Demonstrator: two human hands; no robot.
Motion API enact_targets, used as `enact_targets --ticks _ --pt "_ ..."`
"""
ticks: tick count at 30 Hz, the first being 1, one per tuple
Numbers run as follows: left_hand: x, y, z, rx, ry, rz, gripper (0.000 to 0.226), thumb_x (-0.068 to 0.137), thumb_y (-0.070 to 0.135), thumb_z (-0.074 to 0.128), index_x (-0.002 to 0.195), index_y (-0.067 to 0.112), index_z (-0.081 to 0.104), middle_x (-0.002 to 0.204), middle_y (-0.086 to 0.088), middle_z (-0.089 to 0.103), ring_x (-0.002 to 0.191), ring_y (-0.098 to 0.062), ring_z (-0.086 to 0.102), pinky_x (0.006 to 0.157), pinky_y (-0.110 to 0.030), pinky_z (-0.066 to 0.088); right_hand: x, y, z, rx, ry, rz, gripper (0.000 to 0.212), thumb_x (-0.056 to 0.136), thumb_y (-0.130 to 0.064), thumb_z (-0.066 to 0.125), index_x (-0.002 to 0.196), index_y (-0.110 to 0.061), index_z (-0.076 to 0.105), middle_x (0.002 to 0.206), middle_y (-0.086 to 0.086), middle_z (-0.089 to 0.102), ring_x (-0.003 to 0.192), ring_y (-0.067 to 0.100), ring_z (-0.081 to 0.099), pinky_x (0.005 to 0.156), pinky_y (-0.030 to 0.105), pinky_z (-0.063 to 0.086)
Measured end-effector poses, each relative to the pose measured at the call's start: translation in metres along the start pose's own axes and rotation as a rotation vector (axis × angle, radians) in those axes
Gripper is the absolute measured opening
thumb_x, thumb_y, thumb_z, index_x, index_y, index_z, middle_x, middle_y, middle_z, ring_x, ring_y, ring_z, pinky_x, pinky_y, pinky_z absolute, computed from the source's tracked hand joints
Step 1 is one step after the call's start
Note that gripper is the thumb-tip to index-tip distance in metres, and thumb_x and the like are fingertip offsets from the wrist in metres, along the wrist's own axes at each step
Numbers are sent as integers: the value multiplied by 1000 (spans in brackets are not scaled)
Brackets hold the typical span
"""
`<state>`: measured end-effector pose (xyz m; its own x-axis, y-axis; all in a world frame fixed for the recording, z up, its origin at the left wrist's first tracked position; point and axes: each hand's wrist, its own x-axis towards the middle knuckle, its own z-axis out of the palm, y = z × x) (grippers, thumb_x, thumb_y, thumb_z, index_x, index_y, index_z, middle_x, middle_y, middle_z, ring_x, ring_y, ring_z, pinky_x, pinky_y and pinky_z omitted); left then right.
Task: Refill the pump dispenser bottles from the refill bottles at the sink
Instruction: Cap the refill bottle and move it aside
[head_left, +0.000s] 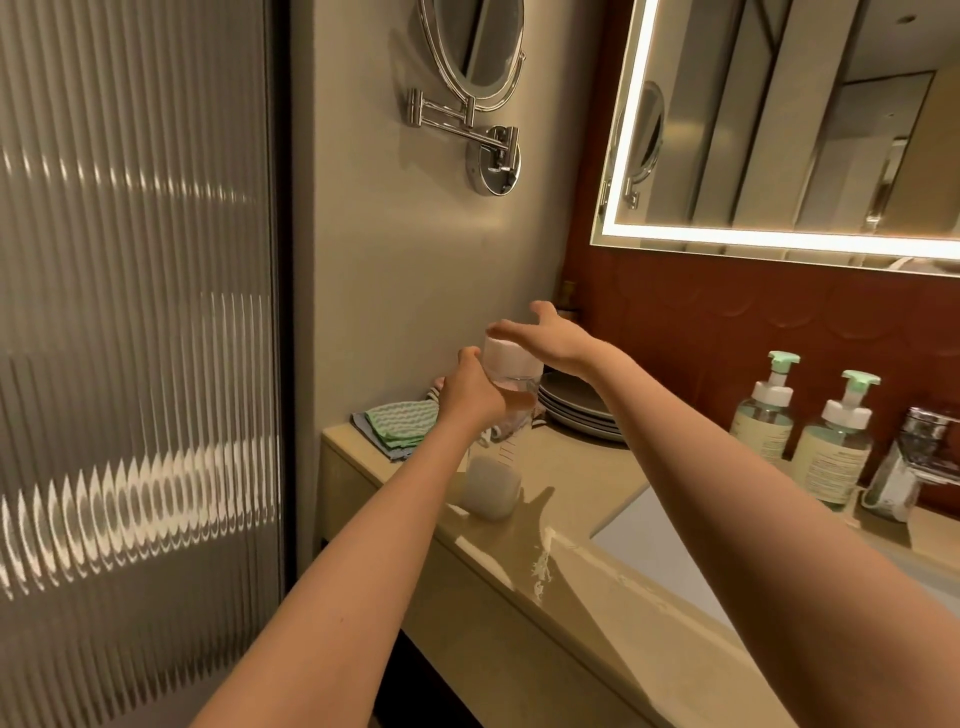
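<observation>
Far left of both grips stands a ribbed glass panel (140, 312), cut off by the frame edge. Just left of the left grip (470, 395) lie folded cloths (402, 423), woven green-and-white over blue, partly hidden by the wrist. That grip curls round the upper body of the refill bottle (504, 441), a clear cylinder with printed graduations (cloudy white liquid fills only its bottom), standing on the glossy beige desk (571, 467). The right grip (550, 338) lies over the wide white cap (511, 358), fingers straight and spread; whether the palm touches it is hard to tell. Below that grip sits a stack of grey plates (576, 408), half covered by the forearm. Well to its right, a first pump dispenser bottle (766, 410) and a second pump dispenser bottle (834, 447), both mint-headed, stand beside a chrome tap (906, 462).
</observation>
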<state>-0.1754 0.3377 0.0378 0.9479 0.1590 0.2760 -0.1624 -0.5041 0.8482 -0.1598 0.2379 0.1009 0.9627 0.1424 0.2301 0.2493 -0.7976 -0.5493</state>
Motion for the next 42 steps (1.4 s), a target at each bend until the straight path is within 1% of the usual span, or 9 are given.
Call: enact_targets --ticks 3,8,15,20,29,32,34,40,42 --pt "2 -1 -5 12 -18 -7 77 80 22 71 141 11 24 134 -13 47 124 -30 43 97 -38 39 -2 1 -8 180 -103 -86 76 88 -27 61 149 -12 17 154 10 21 138 28 27 110 38 26" --pt "2 -1 -6 -25 -48 -11 88 72 29 79 140 13 25 132 -9 48 121 -28 45 94 -37 41 2 6 -6 4 11 -115 75 80 -46 67 138 -10 35 142 9 40 124 24 43 89 28 37" --pt "-3 -1 -3 -31 3 44 74 75 28 76 132 12 32 121 -7 52 108 -25 50 83 -32 41 -3 1 5 -121 255 -114 68 74 -57 67 115 -4 54 111 12 61 97 25 58 81 39 52" --pt "1 -5 -2 -50 23 29 67 77 27 75 129 13 35 121 -9 54 110 -28 51 84 -32 41 -2 -2 13 -122 308 -87 72 71 -58 68 117 -7 49 97 5 54 84 17 51 58 26 40" --pt "10 -12 3 -131 -112 -12 95 76 22 74 145 17 9 137 -12 42 126 -29 42 103 -43 38 -7 20 10 215 78 1 95 74 -62 63 142 -10 23 140 12 41 117 28 50 88 36 48" --pt "3 -22 6 -209 -254 -70 116 72 16 78 145 17 -13 146 -10 27 135 -30 31 108 -40 31 -10 26 11 307 -38 38 85 82 -62 53 143 -8 25 143 12 38 111 25 50 77 33 50" --pt "2 -29 8 -192 -226 -116 106 72 18 79 142 15 -2 143 -7 27 131 -26 33 99 -34 35 -13 28 12 308 -134 35 70 91 -58 38 145 -14 26 143 12 38 110 26 50 73 26 42" --pt "14 -32 15 -67 -102 -76 69 64 25 83 125 15 52 118 -2 60 113 -23 54 98 -40 45 -13 40 17 477 -192 84 71 91 -64 26 149 -25 16 154 11 23 136 34 32 109 49 30" --pt "19 -30 21 -60 -62 -79 64 67 26 81 122 13 52 117 -2 61 112 -23 54 98 -41 44 -11 48 15 545 -165 99 67 92 -62 27 145 -22 26 145 11 37 124 31 45 97 45 44"
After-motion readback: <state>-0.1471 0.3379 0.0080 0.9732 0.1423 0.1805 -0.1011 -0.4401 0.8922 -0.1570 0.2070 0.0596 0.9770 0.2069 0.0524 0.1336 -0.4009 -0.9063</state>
